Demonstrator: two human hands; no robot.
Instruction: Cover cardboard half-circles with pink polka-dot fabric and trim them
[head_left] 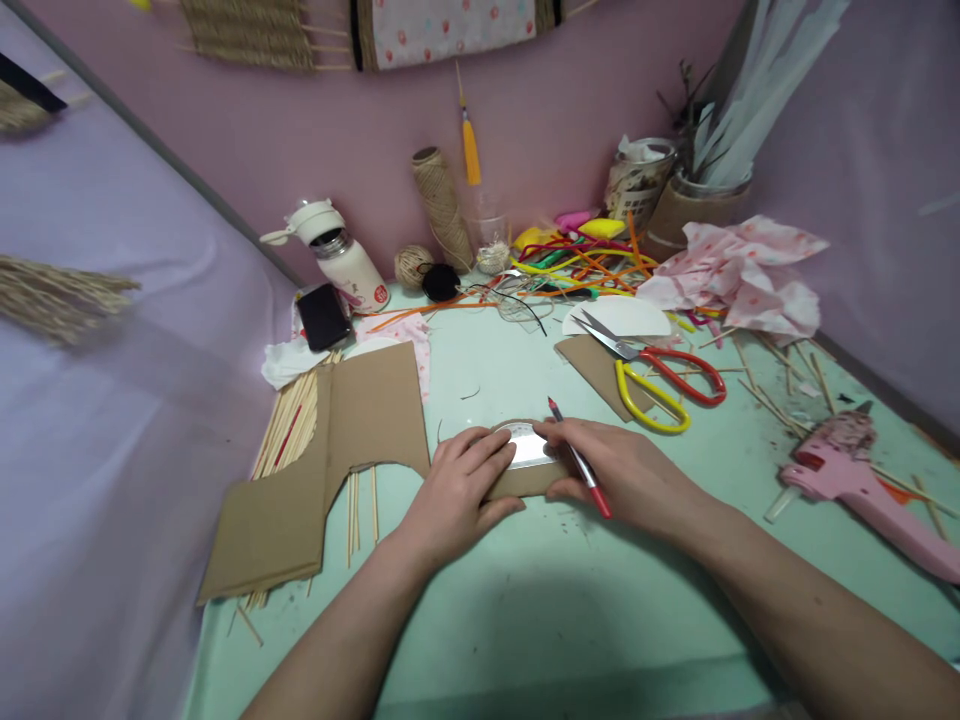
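A small piece of cardboard [525,483] lies on the pale green table, with a clear protractor [529,448] flat on top of it. My left hand [461,490] rests with its fingers spread over the left side of both, pressing on them. My right hand [611,465] is at their right side, closed round a red and dark pen [595,490], whose one end points up and away. Its thumb and fingertips also touch the right edge of the cardboard and protractor.
Scissors [667,372] with red and yellow handles lie right of centre, partly on cardboard. A pink glue gun [862,500] is at the right. Cut cardboard [375,410] covers sticks at the left. Bottle [352,270], phone [324,318], twine [442,205] and cloth [750,275] stand or lie behind.
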